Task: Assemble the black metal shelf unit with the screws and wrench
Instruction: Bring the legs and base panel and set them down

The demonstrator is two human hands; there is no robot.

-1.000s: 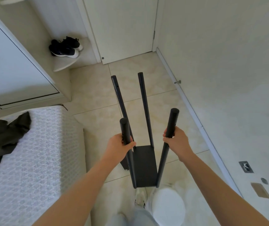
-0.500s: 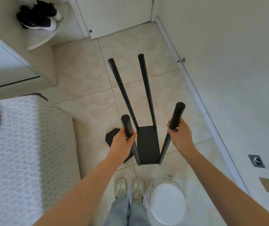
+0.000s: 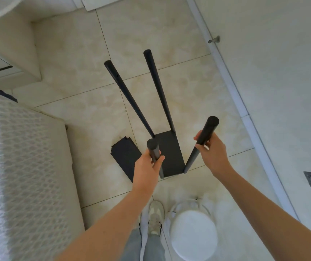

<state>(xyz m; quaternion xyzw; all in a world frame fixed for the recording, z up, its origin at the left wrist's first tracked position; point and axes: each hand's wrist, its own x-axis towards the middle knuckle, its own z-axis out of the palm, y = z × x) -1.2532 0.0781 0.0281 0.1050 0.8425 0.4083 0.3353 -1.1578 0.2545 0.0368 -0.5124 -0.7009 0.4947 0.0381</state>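
Two near posts of the upright black metal four-post shelf unit (image 3: 169, 153) run floorward from the gripping left hand (image 3: 147, 166) and right hand (image 3: 214, 153), loose flat black panels (image 3: 125, 157) lying floor-level just outside the left, nearer one.

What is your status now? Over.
Left hand grips near-left post; right hand grips near-right post. Shelf unit upright. Loose black panels on floor beside it.
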